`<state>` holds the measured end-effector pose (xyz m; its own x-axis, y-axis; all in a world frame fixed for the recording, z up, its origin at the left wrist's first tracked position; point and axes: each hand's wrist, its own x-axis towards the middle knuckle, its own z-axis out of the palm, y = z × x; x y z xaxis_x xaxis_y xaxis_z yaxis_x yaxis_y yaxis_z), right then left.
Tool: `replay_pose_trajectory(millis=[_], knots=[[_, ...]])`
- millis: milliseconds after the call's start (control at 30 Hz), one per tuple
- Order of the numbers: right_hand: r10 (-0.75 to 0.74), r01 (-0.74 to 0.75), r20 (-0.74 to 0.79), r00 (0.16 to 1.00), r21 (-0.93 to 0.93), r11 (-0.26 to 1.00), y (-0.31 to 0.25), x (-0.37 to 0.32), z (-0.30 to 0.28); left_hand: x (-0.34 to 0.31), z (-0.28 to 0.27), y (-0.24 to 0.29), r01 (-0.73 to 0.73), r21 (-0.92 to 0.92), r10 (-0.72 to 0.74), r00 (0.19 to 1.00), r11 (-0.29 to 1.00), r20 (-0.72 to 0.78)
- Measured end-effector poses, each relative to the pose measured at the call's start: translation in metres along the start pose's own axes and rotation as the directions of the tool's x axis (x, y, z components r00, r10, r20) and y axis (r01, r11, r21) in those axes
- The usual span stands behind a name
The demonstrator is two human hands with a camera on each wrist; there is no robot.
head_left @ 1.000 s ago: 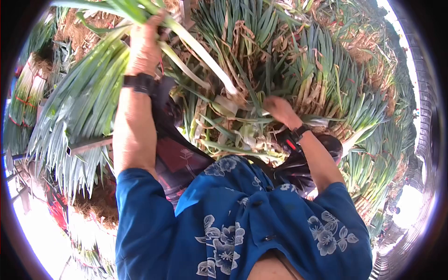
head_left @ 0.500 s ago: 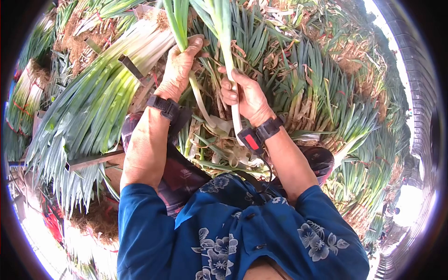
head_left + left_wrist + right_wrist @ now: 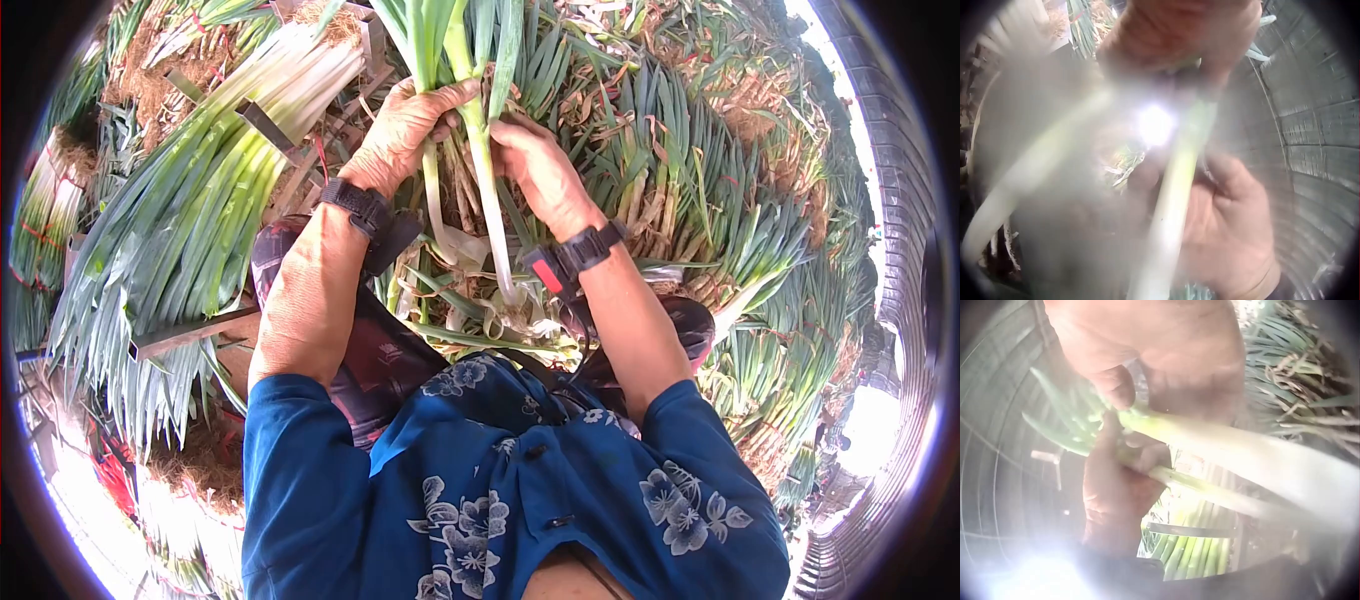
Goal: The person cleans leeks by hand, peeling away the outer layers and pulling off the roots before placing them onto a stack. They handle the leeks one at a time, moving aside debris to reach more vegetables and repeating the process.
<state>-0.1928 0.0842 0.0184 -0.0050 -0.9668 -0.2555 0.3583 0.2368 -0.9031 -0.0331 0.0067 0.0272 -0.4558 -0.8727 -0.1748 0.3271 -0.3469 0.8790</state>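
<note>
My left hand grips a thinner green onion, and its thumb reaches across to a thicker green onion. Both stalks hang white end down, with their green leaves fanning up past the hands. Close on the right, my right hand pinches at the upper part of the thicker stalk, thumb and fingers where the leaves begin. In the right wrist view its thumb presses at that leaf joint, just above the left hand. Haze blurs much of the left wrist view.
Trimmed green onions lie in a sheaf on a metal-armed rack at the left. Untrimmed green onions are heaped ahead and to the right. Peeled scraps litter the ground between the knees. A tied bundle stands far left.
The left hand has come down from the upper left, keeping its green onion. The right hand picked up the thicker one from the heap, brought it beside the first and moved up its stalk.
</note>
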Motion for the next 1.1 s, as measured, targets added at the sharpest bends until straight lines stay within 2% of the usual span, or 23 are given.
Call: replay_pose_trajectory(millis=[100,200,333,467,600,700,833,900,967,1100], knots=[[-0.050,0.034,-0.053,0.997,-0.271,0.962,-0.005,0.004,0.002,0.001,0.002,-0.007,-0.059,0.082,0.059,0.998,0.995,0.002],[-0.015,-0.005,-0.061,0.998,-0.318,0.948,-0.004,0.006,0.000,-0.001,0.005,-0.009,-0.117,0.135,0.118,0.993,0.984,-0.002],[0.059,-0.078,-0.059,0.996,-0.395,0.915,-0.002,0.008,-0.003,-0.008,0.010,-0.010,-0.117,0.136,0.119,0.993,0.984,-0.010],[0.020,-0.056,-0.090,0.996,-0.418,0.907,0.000,0.004,0.004,-0.009,0.007,-0.017,-0.136,0.150,0.134,0.991,0.979,0.028],[0.102,-0.127,-0.093,0.990,-0.316,0.940,-0.004,-0.001,0.000,-0.016,0.009,-0.010,-0.128,0.118,0.117,0.988,0.985,0.097],[0.148,-0.148,0.021,0.989,0.024,0.989,0.002,-0.009,-0.008,-0.011,0.003,-0.018,-0.088,0.011,0.088,0.996,0.996,0.033],[0.247,-0.311,0.217,0.944,0.341,0.887,0.001,-0.028,-0.009,-0.015,-0.002,-0.005,-0.058,-0.109,0.081,0.973,0.992,0.217],[0.238,-0.314,0.265,0.934,0.293,0.903,-0.001,-0.037,0.002,-0.013,-0.006,-0.007,-0.047,-0.075,0.064,0.970,0.996,0.234],[0.269,-0.325,0.226,0.936,0.264,0.908,0.010,-0.037,0.000,-0.013,-0.006,-0.007,-0.041,-0.090,0.062,0.966,0.995,0.249],[0.175,-0.340,0.381,0.908,0.425,0.839,0.019,-0.039,0.001,-0.013,-0.008,0.002,-0.097,-0.095,0.123,0.938,0.991,0.324]])
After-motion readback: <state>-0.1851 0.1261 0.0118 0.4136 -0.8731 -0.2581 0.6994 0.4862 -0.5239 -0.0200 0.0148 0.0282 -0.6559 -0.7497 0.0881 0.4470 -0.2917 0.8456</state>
